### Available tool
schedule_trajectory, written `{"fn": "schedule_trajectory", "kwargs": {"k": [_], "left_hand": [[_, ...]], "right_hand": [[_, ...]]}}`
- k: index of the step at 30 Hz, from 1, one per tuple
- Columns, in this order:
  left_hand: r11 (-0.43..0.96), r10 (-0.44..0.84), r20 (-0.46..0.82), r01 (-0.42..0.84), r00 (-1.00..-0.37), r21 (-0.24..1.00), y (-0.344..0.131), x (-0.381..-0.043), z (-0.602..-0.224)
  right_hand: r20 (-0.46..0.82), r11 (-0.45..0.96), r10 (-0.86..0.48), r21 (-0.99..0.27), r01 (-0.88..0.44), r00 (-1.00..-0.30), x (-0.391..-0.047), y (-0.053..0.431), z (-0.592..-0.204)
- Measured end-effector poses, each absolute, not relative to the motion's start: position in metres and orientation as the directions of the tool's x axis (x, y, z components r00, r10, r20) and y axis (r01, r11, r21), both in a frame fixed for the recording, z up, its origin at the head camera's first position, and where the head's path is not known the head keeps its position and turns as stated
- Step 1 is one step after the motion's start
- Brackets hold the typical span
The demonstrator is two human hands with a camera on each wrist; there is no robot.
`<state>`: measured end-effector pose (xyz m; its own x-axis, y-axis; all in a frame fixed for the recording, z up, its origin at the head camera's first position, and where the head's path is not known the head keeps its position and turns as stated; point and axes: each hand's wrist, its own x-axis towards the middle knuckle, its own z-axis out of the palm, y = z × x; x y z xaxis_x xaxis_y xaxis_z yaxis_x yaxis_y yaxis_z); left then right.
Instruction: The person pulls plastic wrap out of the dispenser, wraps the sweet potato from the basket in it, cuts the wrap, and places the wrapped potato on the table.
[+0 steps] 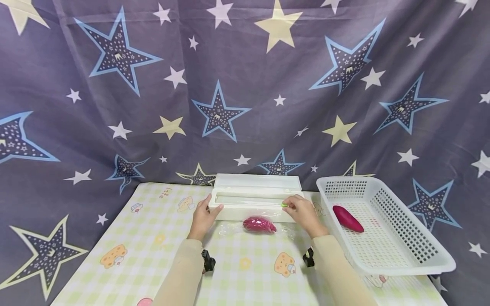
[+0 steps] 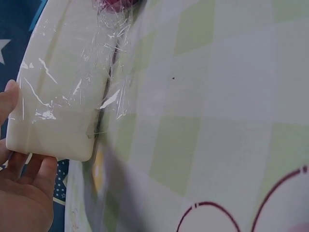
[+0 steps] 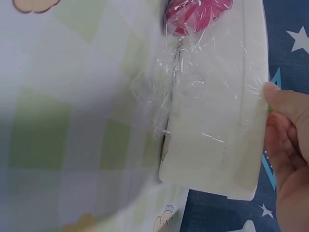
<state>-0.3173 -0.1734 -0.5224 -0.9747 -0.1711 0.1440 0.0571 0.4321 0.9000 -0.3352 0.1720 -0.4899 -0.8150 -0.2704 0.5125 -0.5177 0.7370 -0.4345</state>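
Note:
A white cling film dispenser lies across the far part of the table with its lid raised. My left hand grips its left end, thumb on the front edge and fingers around the side. At the right end, my right hand pinches a small green slider between thumb and fingers. Clear film hangs over the front of the dispenser onto the table. Wrapped in that film, a magenta, elongated thing like a sweet potato lies just in front of the dispenser.
To the right stands a white perforated basket, holding a similar bare magenta piece. A checked cloth covers the table. Behind it hangs a dark curtain with stars.

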Motion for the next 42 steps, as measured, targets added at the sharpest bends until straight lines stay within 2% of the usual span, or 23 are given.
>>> {"fn": "schedule_trajectory", "kwargs": {"k": [16, 30, 42], "left_hand": [[0.443, -0.179, 0.140, 0.048, -0.974, 0.895, -0.1720, -0.3150, -0.5212], [0.447, -0.176, 0.158, 0.064, -0.972, 0.892, -0.1715, -0.3132, -0.5206], [0.450, -0.179, 0.162, 0.066, -0.970, 0.890, -0.1730, -0.3156, -0.5225]], "right_hand": [[0.537, 0.702, -0.327, -0.412, -0.581, -0.777, -0.3383, 0.1763, -0.4928], [0.537, 0.652, -0.306, -0.484, -0.584, -0.786, -0.3370, 0.1784, -0.4969], [0.507, 0.665, -0.330, -0.474, -0.577, -0.796, -0.3370, 0.1770, -0.4980]]}}
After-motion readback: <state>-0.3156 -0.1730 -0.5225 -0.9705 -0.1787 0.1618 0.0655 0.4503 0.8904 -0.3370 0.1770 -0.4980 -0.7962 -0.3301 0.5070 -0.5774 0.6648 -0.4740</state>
